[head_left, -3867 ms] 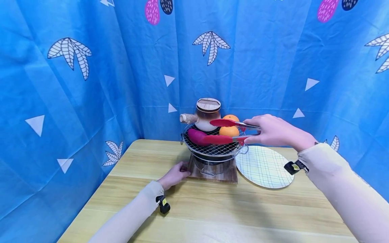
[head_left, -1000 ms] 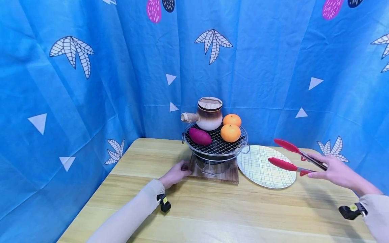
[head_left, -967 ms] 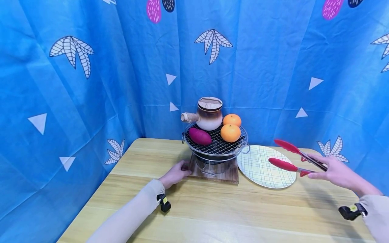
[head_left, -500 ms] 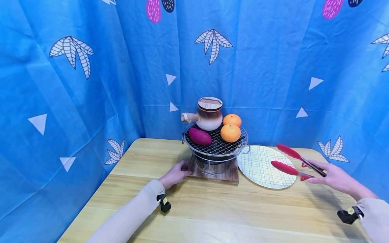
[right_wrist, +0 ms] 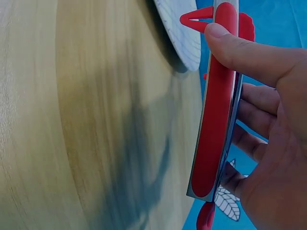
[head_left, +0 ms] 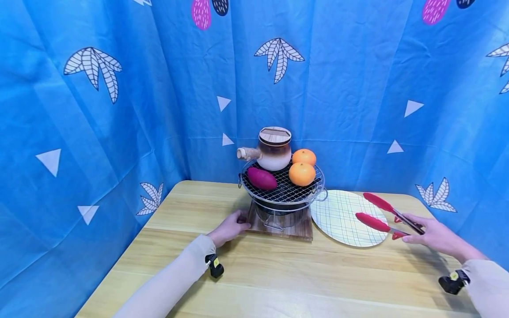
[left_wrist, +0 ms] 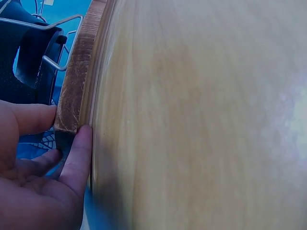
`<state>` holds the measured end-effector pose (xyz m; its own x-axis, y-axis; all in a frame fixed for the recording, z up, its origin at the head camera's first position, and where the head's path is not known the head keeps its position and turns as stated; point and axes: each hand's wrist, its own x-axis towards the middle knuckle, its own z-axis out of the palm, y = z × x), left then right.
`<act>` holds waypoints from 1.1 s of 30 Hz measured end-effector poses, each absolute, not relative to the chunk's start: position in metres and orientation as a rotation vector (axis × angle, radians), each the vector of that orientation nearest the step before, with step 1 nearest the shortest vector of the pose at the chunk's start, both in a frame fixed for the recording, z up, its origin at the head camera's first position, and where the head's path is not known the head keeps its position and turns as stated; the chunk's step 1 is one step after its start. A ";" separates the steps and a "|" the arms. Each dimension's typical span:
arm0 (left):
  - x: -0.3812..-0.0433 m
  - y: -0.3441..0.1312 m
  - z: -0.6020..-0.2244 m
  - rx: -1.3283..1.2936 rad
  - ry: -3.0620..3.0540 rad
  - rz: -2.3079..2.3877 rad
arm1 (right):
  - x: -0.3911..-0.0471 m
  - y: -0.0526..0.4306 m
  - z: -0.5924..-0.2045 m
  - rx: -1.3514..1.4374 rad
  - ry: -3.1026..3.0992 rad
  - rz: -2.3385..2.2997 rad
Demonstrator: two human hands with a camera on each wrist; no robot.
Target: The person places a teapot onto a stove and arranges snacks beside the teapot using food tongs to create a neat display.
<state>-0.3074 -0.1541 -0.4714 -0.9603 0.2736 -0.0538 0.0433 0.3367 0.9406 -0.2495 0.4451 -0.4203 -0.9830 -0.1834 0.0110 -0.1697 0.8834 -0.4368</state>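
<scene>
My right hand [head_left: 435, 236] holds a pair of red-tipped metal tongs [head_left: 374, 221] by the handle, arms spread apart with nothing between them. The red tips overlap the right part of a checked plate [head_left: 338, 221] in the head view. In the right wrist view the thumb lies along the tongs' red grip [right_wrist: 216, 124]. My left hand [head_left: 228, 229] pinches the left corner of a dark wooden board [head_left: 296, 232] between thumb and fingers. On that board stands a round grill [head_left: 286, 198]. Its mesh carries a purple sweet potato [head_left: 261, 179], two oranges [head_left: 302, 174] and a lidded clay pot [head_left: 274, 157].
The light wooden table [head_left: 254, 274] extends in front of the board and plate. A blue patterned curtain [head_left: 338, 88] hangs close behind the table and along its left side. The pot's side handle [head_left: 247, 153] juts left past the grill's rim.
Earlier the tongs were over the grill by the sweet potato. My right hand has since carried them right to the plate, lowering slightly in the last second. The left hand stays at the board.
</scene>
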 end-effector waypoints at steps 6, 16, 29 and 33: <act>-0.307 -0.153 -0.472 0.290 2.401 1.685 | -0.251 0.446 -0.426 -0.293 3.001 -0.730; -0.306 -0.154 -0.472 0.281 2.381 1.686 | -0.257 0.448 -0.434 -0.301 3.023 -0.693; -0.308 -0.155 -0.470 0.284 2.382 1.664 | -0.257 0.446 -0.435 -0.253 2.966 -0.655; -0.307 -0.156 -0.469 0.283 2.381 1.675 | -0.258 0.446 -0.436 -0.249 2.953 -0.657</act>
